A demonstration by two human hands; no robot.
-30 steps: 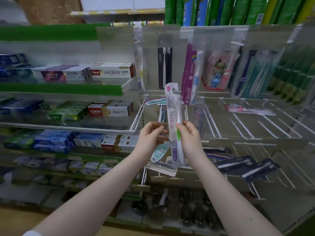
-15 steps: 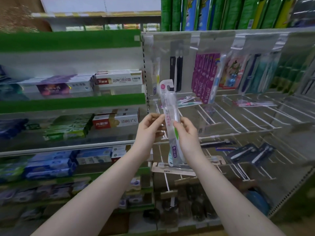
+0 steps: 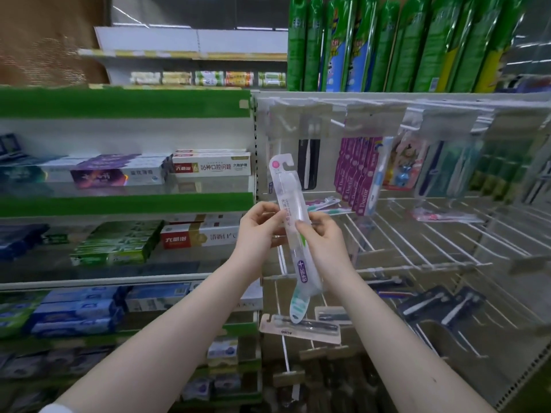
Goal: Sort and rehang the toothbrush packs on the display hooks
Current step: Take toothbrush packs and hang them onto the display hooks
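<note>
Fingers (image 3: 269, 207) of the left hand (image 3: 259, 229) and right hand (image 3: 325, 244) curl around the middle of 1 clear toothbrush pack (image 3: 293, 204), holding it nearly upright, hanger tab on top, in front of the hook panel (image 3: 328, 156). Behind it hang purple packs (image 3: 357, 177); white wire hooks (image 3: 417, 242) jut out to the right. Toothpaste boxes (image 3: 211, 166) fill the shelves (image 3: 125, 204) on the left.

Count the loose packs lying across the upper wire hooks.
2: left loose pack beside the purple Doctor packs; right loose pack farther right. Others may be hidden.
</note>
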